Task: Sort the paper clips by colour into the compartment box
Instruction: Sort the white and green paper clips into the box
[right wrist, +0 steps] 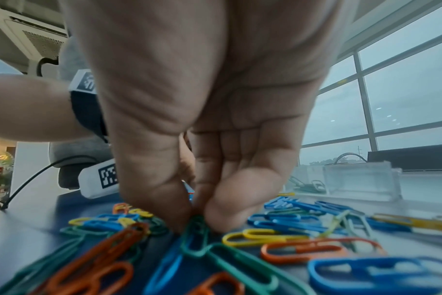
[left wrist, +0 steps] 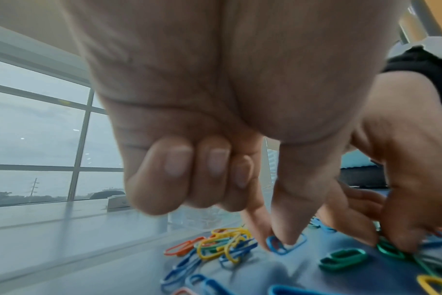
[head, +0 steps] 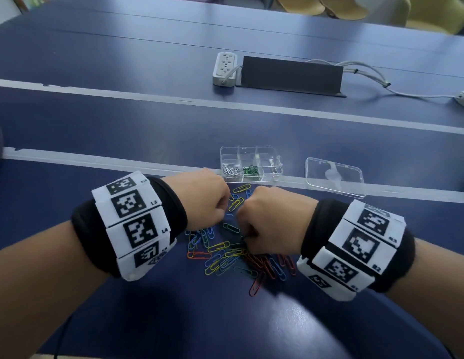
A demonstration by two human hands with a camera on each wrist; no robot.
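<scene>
On the blue table (head: 122, 130), a loose pile of coloured paper clips (head: 225, 255) lies nearest the person. Over it, the right hand (head: 272, 218) pinches a green clip (right wrist: 196, 225) between thumb and fingertips. The left hand (head: 202, 198) pinches a blue clip (left wrist: 283, 244), other fingers curled. Beyond stands the clear compartment box (head: 251, 164), holding silver and green clips, its lid (head: 334, 176) just beside.

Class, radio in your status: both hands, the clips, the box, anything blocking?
Right hand pinching a green clip in the pile. Left hand pinching a blue clip. Compartment box open, white and green clips in. Nothing blocking.
</scene>
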